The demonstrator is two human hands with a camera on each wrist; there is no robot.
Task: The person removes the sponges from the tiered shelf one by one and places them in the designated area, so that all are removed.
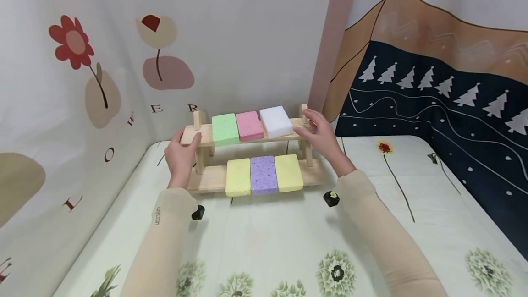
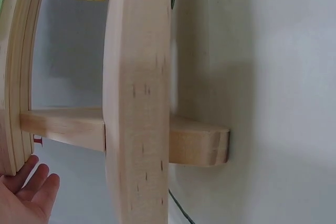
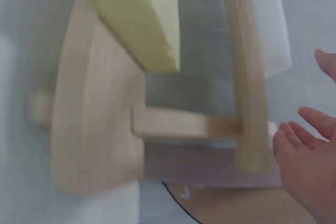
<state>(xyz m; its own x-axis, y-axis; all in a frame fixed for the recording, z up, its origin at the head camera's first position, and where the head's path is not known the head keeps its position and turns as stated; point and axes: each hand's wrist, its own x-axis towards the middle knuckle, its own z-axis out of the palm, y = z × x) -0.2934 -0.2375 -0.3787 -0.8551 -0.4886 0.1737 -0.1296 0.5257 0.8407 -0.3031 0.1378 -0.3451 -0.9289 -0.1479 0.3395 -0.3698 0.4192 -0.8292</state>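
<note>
- Rack (image 1: 208,178) of pale wood stands on the flower-printed cloth (image 1: 255,237) before us, its long axis running left to right across our front, its upper board (image 1: 205,137) set farther back than the lower one.
- On that upper board we see, from left to right, a green block (image 1: 225,129), a pink block (image 1: 249,126) and a white block (image 1: 275,122); the lower one bears a purple block (image 1: 264,175) between a left yellow block (image 1: 238,178) and a right yellow block (image 1: 289,173).
- Five of the blocks point their longer sides roughly front to back, across the rack's length; the white one sits askew (its far edge swings leftward).
- Our left hand (image 1: 181,152) pinches the upper board's left end, thumb toward the front.
- Our right hand (image 1: 326,141) spreads wide at the opposite end, near the peg (image 1: 304,113); the right wrist view shows its thumb just beside the white block, apart from it. Whether any other finger touches wood, we cannot tell.
- We judge the step in hand to be steadying or adjusting the loaded rack. From here, a next move seems to call for a matching right-hand hold and a level, gentle touch, since the blocks appear to lie loose.
</note>
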